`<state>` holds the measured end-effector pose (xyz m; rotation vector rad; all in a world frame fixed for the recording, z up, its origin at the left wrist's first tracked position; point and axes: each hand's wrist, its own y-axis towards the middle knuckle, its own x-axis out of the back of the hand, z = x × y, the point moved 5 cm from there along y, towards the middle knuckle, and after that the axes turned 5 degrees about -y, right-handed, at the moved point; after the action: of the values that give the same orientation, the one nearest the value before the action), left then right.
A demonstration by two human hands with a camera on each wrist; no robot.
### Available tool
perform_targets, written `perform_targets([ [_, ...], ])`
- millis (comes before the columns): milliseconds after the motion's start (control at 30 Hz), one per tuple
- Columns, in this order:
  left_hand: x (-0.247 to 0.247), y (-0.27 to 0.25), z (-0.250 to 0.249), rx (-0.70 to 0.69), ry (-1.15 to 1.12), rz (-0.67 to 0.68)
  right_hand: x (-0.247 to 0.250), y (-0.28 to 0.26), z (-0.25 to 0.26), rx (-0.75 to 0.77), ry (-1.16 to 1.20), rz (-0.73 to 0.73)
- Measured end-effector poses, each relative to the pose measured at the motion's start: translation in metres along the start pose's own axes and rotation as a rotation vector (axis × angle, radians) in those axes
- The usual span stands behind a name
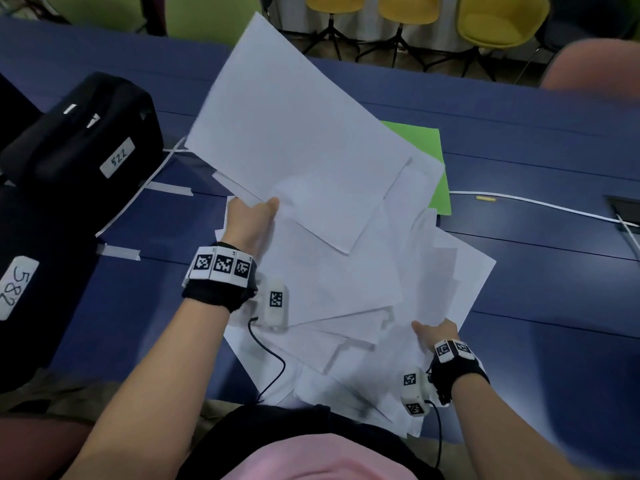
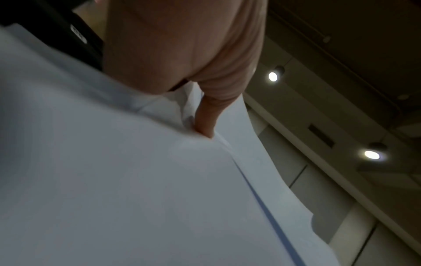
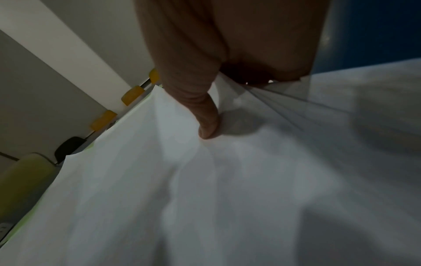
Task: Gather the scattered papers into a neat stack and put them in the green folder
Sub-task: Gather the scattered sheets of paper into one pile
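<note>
Several white papers (image 1: 346,289) lie fanned in a loose heap on the blue table (image 1: 519,140). My left hand (image 1: 251,220) pinches the near edge of raised sheets (image 1: 287,126) that tilt up and away; in the left wrist view the thumb (image 2: 205,117) presses on those papers (image 2: 136,180). My right hand (image 1: 436,332) grips the near right part of the heap, thumb on top; the right wrist view shows the thumb (image 3: 205,117) pressing the sheets (image 3: 205,198). The green folder (image 1: 422,147) lies flat behind the heap, mostly covered by paper.
Black cases with labels 522 (image 1: 86,133) and 582 (image 1: 20,289) stand at the left. A white cable (image 1: 536,202) runs across the table at right toward a socket (image 1: 627,209). Yellow chairs (image 1: 498,22) stand beyond the far edge.
</note>
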<state>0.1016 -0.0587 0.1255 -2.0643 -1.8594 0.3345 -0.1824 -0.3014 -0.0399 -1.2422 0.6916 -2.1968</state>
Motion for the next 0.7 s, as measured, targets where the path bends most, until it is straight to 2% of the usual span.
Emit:
perform_targets([
  [100,-0.015,0.004,0.030,0.099,0.100,0.078,-0.003,0.005,-0.006,-0.016,0.055,0.028],
  [233,-0.009,0.016,0.091,0.232,0.311,0.061,-0.003,0.019,-0.017,-0.111,0.245,0.064],
  [300,-0.003,0.013,0.118,0.297,0.326,0.052,-0.004,0.017,-0.018,-0.141,0.317,0.096],
  [367,0.001,0.007,0.140,0.337,0.236,0.016,-0.004,0.015,-0.015,-0.089,0.261,0.121],
  [400,0.004,0.003,0.146,0.316,0.192,-0.030,-0.004,0.014,-0.014,-0.053,0.228,0.128],
  [500,0.018,0.004,0.150,0.122,0.150,-0.236,-0.004,0.010,-0.013,-0.013,0.128,0.128],
  [567,0.023,0.008,0.152,0.060,0.188,-0.265,-0.005,0.013,-0.014,-0.020,0.111,0.121],
  [633,0.018,0.015,0.157,0.072,0.236,-0.211,-0.009,0.014,-0.012,-0.033,0.074,0.126],
  [700,0.006,0.012,0.163,0.113,0.347,-0.086,-0.014,0.014,-0.009,-0.032,-0.011,0.131],
])
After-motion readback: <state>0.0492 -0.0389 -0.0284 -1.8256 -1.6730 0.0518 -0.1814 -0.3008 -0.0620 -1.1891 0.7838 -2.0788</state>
